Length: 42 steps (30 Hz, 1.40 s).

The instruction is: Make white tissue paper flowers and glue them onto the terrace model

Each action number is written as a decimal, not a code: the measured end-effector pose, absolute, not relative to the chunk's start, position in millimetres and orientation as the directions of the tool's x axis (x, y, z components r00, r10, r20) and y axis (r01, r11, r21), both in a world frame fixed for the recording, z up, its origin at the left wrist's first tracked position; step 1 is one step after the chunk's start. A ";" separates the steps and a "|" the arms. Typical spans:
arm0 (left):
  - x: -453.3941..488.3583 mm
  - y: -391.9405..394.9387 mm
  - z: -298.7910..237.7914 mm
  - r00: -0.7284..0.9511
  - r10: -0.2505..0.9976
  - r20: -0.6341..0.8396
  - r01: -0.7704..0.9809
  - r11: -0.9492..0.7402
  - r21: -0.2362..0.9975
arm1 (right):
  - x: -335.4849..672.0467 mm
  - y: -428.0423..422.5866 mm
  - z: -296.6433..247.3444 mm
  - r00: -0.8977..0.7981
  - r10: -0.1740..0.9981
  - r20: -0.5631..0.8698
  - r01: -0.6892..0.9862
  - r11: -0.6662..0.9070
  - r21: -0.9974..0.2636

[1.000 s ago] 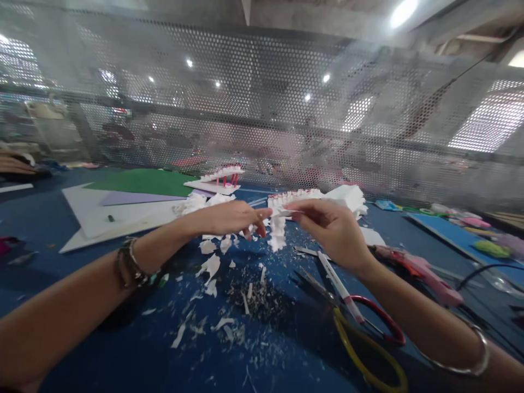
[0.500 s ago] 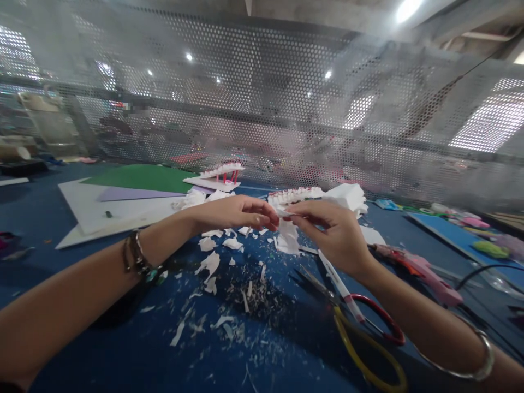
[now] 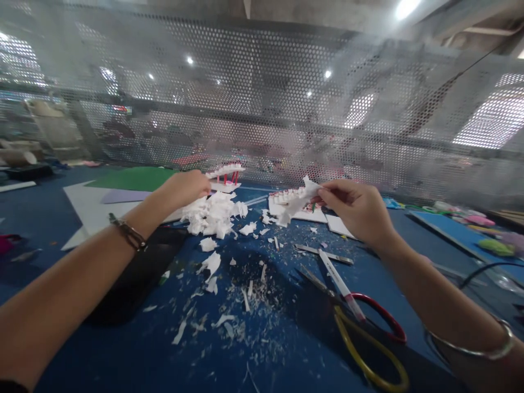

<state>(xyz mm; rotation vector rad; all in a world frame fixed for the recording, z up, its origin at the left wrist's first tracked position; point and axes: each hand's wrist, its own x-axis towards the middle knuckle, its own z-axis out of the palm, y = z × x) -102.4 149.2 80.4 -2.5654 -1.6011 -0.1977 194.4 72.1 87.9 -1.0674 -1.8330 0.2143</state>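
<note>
Facing a perforated screen (image 3: 245,98) spanning the view beyond both hands, and working over a blue table (image 3: 123,360). Holding the left forearm (image 3: 82,295) across white boards (image 3: 88,207), blocking part of them, with a green sheet (image 3: 126,180) lying beyond that arm. Leaving a blue board (image 3: 450,237) well to the right of the right hand (image 3: 360,210), and scissors (image 3: 338,311) nearer the body than that hand. Resting or hovering, impossible to tell which, with the left hand (image 3: 188,188) just beside a white paper heap (image 3: 215,213); hiding its fingertips, so not revealing any grip. Showing a small model (image 3: 225,172) on red posts just right of those knuckles. Crossing the scissors with a white pen (image 3: 338,278), below the right hand. Pinching a torn paper piece (image 3: 298,204) between right thumb and fingers, left of that hand, and partly masking a frilled white piece (image 3: 282,202) behind. Scattering paper scraps (image 3: 210,265) between the forearms.
</note>
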 end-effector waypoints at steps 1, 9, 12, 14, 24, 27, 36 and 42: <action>-109.7 151.8 81.0 0.407 0.898 0.168 0.913 -0.404 -0.054 | 196.1 72.8 88.7 -0.143 0.747 0.650 0.574 0.597 -0.560; -118.2 144.8 96.1 0.374 0.927 0.007 0.926 -0.374 0.049 | 196.0 71.1 91.9 -0.169 0.756 0.633 0.622 0.580 -0.526; -117.1 141.9 97.7 0.472 0.881 -0.039 0.869 -0.458 0.189 | 195.8 69.6 92.0 -0.191 0.746 0.638 0.652 0.582 -0.486; -119.8 141.0 97.9 0.562 0.825 -0.067 0.809 -0.531 0.251 | 196.9 69.8 91.6 -0.210 0.740 0.639 0.672 0.584 -0.456; -118.7 121.3 104.5 0.428 0.875 -0.225 0.903 -0.405 0.144 | 196.0 69.7 92.5 -0.236 0.755 0.612 0.688 0.574 -0.443; -118.9 105.2 88.3 0.318 0.917 -0.241 0.946 -0.324 0.017 | 195.6 67.2 94.4 -0.261 0.754 0.603 0.705 0.576 -0.414; -142.0 59.4 42.1 0.092 0.980 -0.177 0.989 -0.110 -0.094 | 197.9 64.7 99.8 -0.323 0.753 0.573 0.725 0.586 -0.362; -144.3 67.7 34.0 0.119 0.989 -0.093 0.986 -0.128 -0.104 | 197.0 62.4 100.3 -0.343 0.736 0.584 0.722 0.604 -0.338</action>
